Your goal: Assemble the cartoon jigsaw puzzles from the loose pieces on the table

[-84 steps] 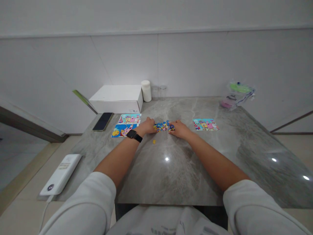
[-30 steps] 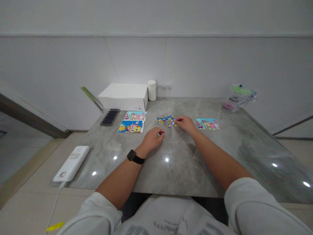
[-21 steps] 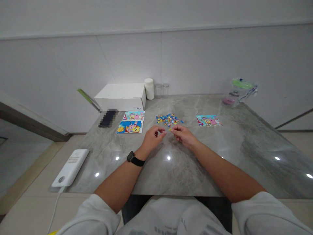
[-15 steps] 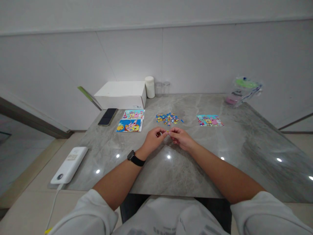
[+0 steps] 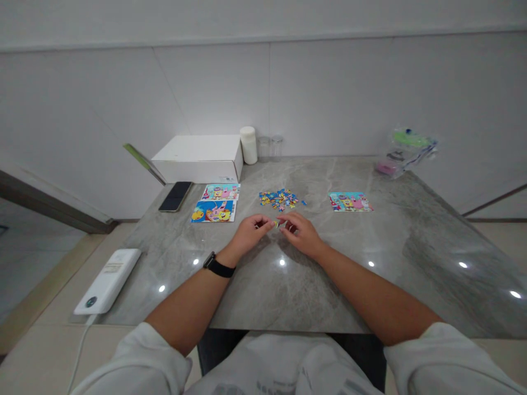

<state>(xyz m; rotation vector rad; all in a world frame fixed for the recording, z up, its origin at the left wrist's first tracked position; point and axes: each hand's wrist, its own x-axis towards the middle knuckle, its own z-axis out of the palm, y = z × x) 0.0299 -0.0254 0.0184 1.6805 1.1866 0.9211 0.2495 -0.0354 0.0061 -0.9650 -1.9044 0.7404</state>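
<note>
My left hand (image 5: 252, 231) pinches a small yellowish jigsaw piece (image 5: 276, 224) between thumb and fingertips. Beside it, my right hand (image 5: 300, 233) has its thumb and index finger parted around the piece's right side; whether a fingertip touches it I cannot tell. Just beyond both hands lies a loose pile of jigsaw pieces (image 5: 280, 199), blue, yellow and red, with one blue piece (image 5: 303, 202) apart on its right. A cartoon picture card (image 5: 351, 202) lies flat to the right. On the left are two more cards, a blue one (image 5: 214, 211) overlapping a lighter one (image 5: 222, 191).
A phone (image 5: 175, 196) lies left of the cards. Behind stand a white box (image 5: 197, 156), a white canister (image 5: 248, 146) and two clear glasses (image 5: 270, 149). A plastic bag (image 5: 405, 153) sits at the back right. A white power bank (image 5: 107, 281) with a cable rests at the left edge.
My right thumb and index finger have spread apart from their pinch at the piece, which now shows more in my left fingertips. The view has shifted slightly.
</note>
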